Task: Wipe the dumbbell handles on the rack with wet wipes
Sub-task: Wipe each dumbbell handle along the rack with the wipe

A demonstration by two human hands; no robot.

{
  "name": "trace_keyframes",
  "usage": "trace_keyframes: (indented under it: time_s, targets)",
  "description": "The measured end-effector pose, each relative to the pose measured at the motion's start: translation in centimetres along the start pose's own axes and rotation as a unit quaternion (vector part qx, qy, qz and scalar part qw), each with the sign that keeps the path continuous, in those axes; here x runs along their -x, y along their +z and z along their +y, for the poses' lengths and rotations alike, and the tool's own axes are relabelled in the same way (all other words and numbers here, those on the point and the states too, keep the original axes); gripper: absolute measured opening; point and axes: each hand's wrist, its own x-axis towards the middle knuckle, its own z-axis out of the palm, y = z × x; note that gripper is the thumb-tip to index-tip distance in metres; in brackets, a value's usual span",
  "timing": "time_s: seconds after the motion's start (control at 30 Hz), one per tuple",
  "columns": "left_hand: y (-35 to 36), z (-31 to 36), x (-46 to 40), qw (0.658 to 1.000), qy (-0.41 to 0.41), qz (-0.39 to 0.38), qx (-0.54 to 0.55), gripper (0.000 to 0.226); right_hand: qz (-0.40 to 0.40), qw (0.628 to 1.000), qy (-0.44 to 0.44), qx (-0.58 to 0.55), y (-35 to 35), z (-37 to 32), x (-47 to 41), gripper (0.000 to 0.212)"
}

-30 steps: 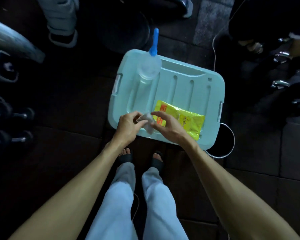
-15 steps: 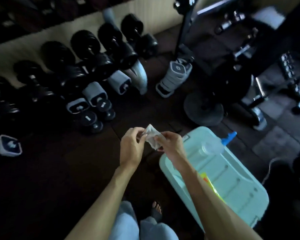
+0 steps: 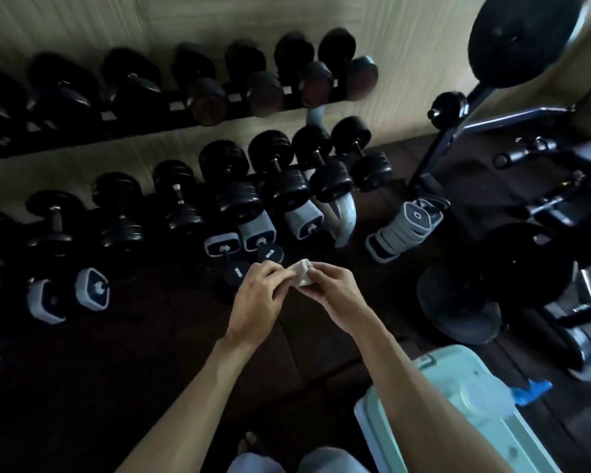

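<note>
White wet wipe (image 3: 302,274): soft, light, limp | left hand (image 3: 260,295), right hand (image 3: 331,295) pinch opposite edges | dumbbells (image 3: 277,179) untouched

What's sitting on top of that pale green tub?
On the tub lid lies a clear bottle with a blue cap, on its side. The right forearm covers much of the lid, so anything beneath it is hidden. The tub's inside cannot be seen.

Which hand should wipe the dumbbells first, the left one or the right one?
Probably the left hand. Both hands pinch the folded wet wipe, but the dumbbell rack stretches out mostly to the left, so that side is nearer. The right hand sits closer to the pale green bin.
</note>
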Motion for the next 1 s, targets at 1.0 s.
trace_keyframes:
  time_s: [1.0]
  targets:
    - [16.3,-5.2,-42.7,0.97,-0.132,-0.074,0.188,0.014,0.159,0.92,-0.158,0.321,-14.1,-18.7,-35.7,0.012]
